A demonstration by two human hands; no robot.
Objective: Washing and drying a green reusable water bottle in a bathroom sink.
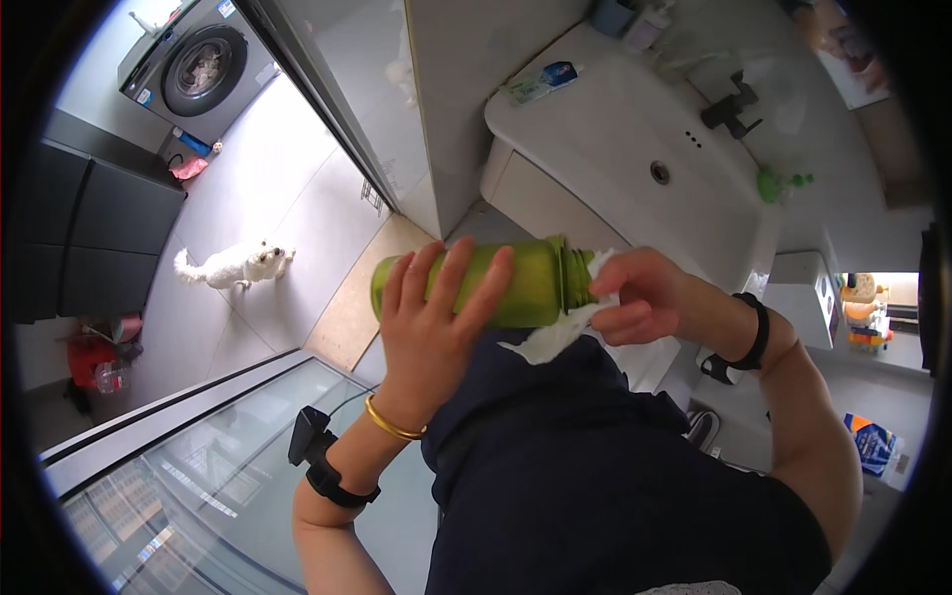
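A translucent green bottle (532,286) with a threaded neck lies sideways in front of my body, its mouth towards the right. My left hand (435,320) is wrapped around the bottle's body. At the neck, my right hand (639,297) pinches a white tissue (554,338), which touches the threads and hangs down below them. The fingertips of the right hand are partly hidden by the tissue at the mouth. No cap shows on the bottle.
Beyond the hands is a white washbasin (617,134) with a dark faucet (732,111) and a toothpaste tube (543,83) on its rim. A white dog (238,266) stands on the tiled floor at left, below a washing machine (202,71). A glass-panelled frame (245,446) is at lower left.
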